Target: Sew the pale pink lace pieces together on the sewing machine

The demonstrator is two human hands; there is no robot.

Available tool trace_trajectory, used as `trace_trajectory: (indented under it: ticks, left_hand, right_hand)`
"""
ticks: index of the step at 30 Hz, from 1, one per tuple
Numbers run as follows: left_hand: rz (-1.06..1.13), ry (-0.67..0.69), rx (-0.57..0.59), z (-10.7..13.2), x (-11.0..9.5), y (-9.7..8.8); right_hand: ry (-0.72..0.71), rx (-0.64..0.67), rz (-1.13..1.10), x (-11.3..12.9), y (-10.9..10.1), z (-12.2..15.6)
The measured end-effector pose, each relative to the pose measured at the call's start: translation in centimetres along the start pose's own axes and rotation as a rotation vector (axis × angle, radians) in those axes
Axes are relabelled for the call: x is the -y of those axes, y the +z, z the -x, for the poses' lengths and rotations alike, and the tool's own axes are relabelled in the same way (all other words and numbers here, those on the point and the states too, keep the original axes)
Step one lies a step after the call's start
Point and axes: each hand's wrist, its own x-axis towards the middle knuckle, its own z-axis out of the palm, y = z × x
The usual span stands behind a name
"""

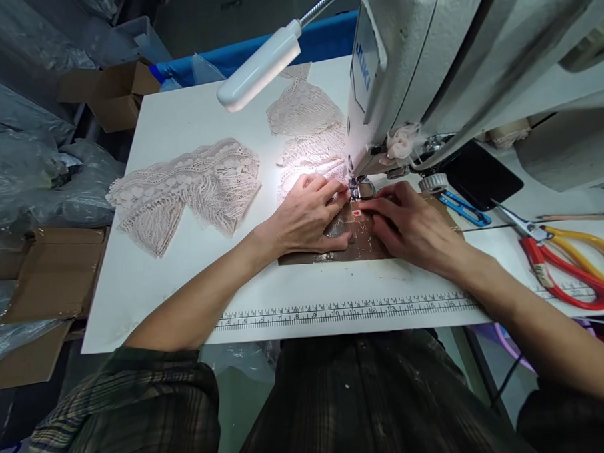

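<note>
Under the lit needle area of the sewing machine (370, 83), pale pink lace (312, 169) lies bunched against the presser foot (354, 188). My left hand (311, 213) rests on the near edge of this lace, its fingers closed together beside the foot and its thumb on the brown taped plate (343, 241). To the right of the foot is my right hand (406, 222), fingers bent and drawn together, index tip at the plate near a small red arrow mark (357, 213). Whatever the right fingers hold is too small or hidden to make out.
Another lace piece (195, 184) lies on the left of the white table (177, 118). A white lamp (259, 65) hangs above. At right are blue thread snips (464, 208), red-and-yellow scissors (558, 255) and a black phone-like slab (482, 175). A printed ruler (346, 313) runs along the front edge.
</note>
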Motion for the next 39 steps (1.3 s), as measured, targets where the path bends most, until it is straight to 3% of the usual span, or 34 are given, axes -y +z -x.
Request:
trace_trajectory:
  ticks: [4, 8, 11, 16, 24, 28, 31, 34, 39]
  left_hand:
    - [0.022, -0.001, 0.002, -0.1, 0.4, 0.1]
    - [0.049, -0.012, 0.008, -0.1, 0.5, 0.2]
    - [0.068, -0.030, 0.016, -0.1, 0.4, 0.3]
    - [0.082, -0.053, 0.023, 0.0, 0.4, 0.3]
    - [0.161, -0.089, -0.059, 0.1, 0.7, 0.9]
    - [0.136, -0.278, -0.181, 0.3, 0.2, 1.1]
    - [0.145, -0.439, -0.167, -0.1, 0.4, 1.2]
    - [0.181, -0.510, -0.090, -1.3, 1.9, 0.9]
    - [0.180, -0.517, 0.002, -4.7, 7.3, 0.1]
  right_hand:
    - [0.182, 0.070, -0.243, -1.0, -1.5, -0.8]
    - [0.354, 0.078, -0.254, -1.8, -1.6, -1.8]
    - [0.305, 0.096, -0.219, -1.7, -1.2, -1.5]
    - [0.291, 0.008, -0.163, -1.3, -0.3, -0.3]
    - [0.222, -0.051, -0.144, -2.0, 0.6, 0.1]
    - [0.163, -0.028, -0.045, -1.8, 0.9, 0.4]
    - [0.114, -0.023, 0.046, -1.7, 1.2, 0.5]
    - [0.081, -0.021, 0.094, -1.8, 1.3, 0.4]
    - [0.044, -0.032, 0.104, -2.3, 1.6, 0.4]
